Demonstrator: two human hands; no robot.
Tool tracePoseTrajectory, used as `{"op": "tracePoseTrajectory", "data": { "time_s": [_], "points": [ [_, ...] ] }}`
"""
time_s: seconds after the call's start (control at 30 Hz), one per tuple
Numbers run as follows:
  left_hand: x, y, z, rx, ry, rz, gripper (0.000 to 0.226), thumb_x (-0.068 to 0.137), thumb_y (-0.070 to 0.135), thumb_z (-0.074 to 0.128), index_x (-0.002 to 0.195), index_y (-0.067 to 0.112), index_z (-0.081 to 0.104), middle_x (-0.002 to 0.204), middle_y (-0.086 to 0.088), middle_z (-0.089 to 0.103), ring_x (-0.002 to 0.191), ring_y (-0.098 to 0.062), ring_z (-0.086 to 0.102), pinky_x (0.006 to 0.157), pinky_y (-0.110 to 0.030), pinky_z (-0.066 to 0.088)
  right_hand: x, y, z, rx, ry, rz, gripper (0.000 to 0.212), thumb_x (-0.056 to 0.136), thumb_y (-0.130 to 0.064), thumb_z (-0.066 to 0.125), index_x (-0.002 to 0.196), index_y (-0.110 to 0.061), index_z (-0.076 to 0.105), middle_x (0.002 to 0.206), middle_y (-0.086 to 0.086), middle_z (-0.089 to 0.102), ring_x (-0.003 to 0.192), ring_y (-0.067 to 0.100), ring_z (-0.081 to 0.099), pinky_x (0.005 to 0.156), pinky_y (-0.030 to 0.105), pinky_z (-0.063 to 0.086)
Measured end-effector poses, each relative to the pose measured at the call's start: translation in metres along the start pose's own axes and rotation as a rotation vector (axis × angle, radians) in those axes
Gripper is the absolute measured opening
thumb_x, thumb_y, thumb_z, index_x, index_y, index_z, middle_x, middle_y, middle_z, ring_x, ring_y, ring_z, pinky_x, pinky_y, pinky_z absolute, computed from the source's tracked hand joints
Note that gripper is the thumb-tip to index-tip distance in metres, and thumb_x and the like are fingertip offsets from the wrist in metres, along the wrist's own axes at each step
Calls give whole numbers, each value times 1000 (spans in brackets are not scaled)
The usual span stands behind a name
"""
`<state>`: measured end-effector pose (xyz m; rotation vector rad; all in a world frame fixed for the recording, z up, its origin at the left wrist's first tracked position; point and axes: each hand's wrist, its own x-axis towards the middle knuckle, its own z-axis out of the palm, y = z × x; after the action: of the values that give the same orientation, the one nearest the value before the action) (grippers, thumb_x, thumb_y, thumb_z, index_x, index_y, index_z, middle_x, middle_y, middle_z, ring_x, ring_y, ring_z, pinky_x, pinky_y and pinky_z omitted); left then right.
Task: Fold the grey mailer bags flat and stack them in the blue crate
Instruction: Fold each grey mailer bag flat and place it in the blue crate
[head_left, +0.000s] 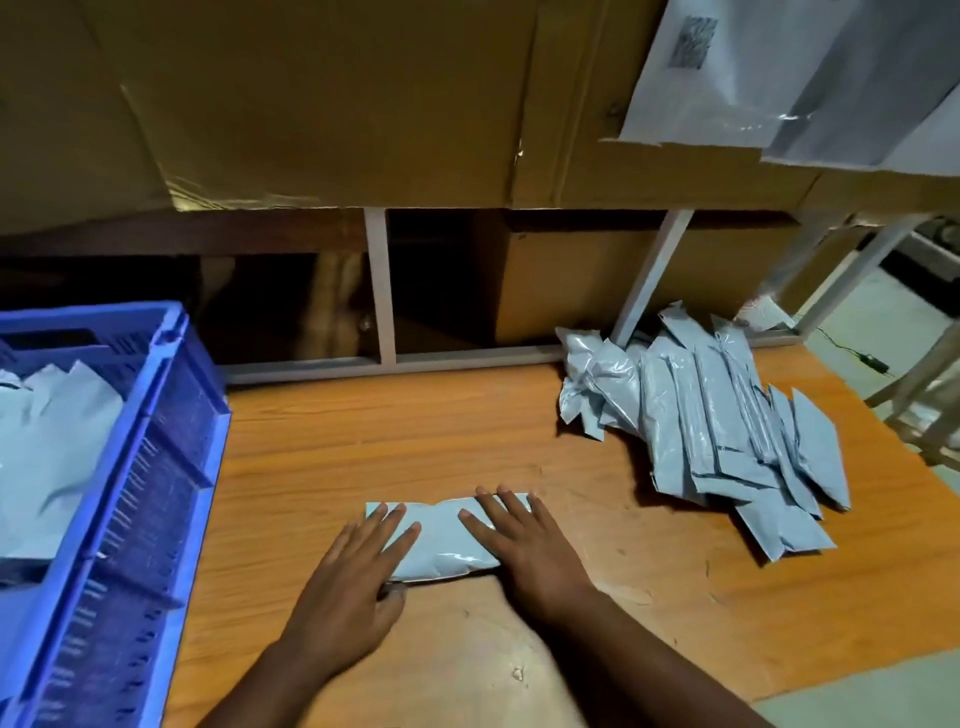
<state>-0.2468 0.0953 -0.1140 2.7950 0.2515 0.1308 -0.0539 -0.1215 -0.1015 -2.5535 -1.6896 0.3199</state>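
A folded grey mailer bag (441, 540) lies flat on the wooden table (415, 426) in front of me. My left hand (353, 582) presses its left end with straight fingers. My right hand (524, 545) lies flat on its right end, fingers spread. A pile of several grey mailer bags (717, 431) sits at the right of the table. The blue crate (156, 467) stands at the left edge, with grey mailer bags (52, 441) inside it.
Large cardboard boxes (311, 104) sit on a shelf above the table's far side. White shelf posts (379, 286) rise behind the table. More pale bags (779, 78) lie at the top right. The table ends at the right, with floor (893, 332) beyond.
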Motion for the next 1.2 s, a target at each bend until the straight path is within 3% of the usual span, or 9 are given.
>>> {"op": "tracePoseTrajectory", "data": {
  "time_s": [0.07,0.13,0.2,0.27,0.4,0.57,0.77,0.97,1.2],
  "points": [
    [-5,8,-7,-58,59,4,66,94,54,55,155,35,41,168,12,22,157,-10,14,125,-42,14,-10,-2,-10,105,-44,11,65,105,-43,33,165,-36,8,173,-4,-3,160,21,-6,127,55,-1],
    [0,20,-14,-129,176,0,55,98,53,50,147,28,54,164,9,34,154,-10,24,125,-40,19,-14,-12,-27,282,-43,56,68,106,-62,27,165,-33,12,171,-12,-4,157,7,-14,126,48,-13],
    [18,30,-12,-127,274,-33,48,103,42,43,141,19,61,157,3,46,149,-13,36,122,-39,25,-1,-30,-36,332,124,77,61,108,-56,20,162,-29,31,170,-12,17,158,5,5,127,38,-8],
    [40,39,-5,-48,262,-102,49,104,34,36,140,12,61,153,-3,52,145,-19,43,120,-39,26,18,-42,-30,290,217,102,56,110,-47,22,156,-24,43,165,-6,35,155,13,25,127,34,2],
    [59,44,19,70,106,-190,54,105,37,31,139,9,62,148,-7,57,142,-22,48,121,-37,19,43,-41,8,193,151,175,55,111,-43,24,157,-19,40,166,3,33,155,25,26,127,43,4],
    [60,39,30,127,103,-224,60,110,41,19,147,9,53,155,-6,49,147,-22,41,123,-38,17,52,-33,16,118,194,113,52,111,-39,30,154,-16,46,161,6,43,151,29,36,123,50,17],
    [64,43,41,159,146,-273,55,108,33,26,154,10,42,163,-4,37,154,-19,25,125,-44,21,56,-27,22,127,221,102,53,110,-37,32,157,-16,42,164,5,38,155,26,27,125,49,13],
    [71,40,48,166,200,-260,53,105,28,31,149,5,49,158,-8,43,151,-26,34,122,-48,29,62,-25,26,126,168,108,56,110,-37,27,160,-14,34,168,6,28,159,27,13,126,51,12],
    [73,38,51,156,168,-280,57,103,28,27,151,5,46,160,-10,41,153,-28,30,122,-50,28,68,-25,26,112,122,90,58,109,-37,29,161,-12,31,171,8,21,160,29,6,125,54,11]
  ]
}}
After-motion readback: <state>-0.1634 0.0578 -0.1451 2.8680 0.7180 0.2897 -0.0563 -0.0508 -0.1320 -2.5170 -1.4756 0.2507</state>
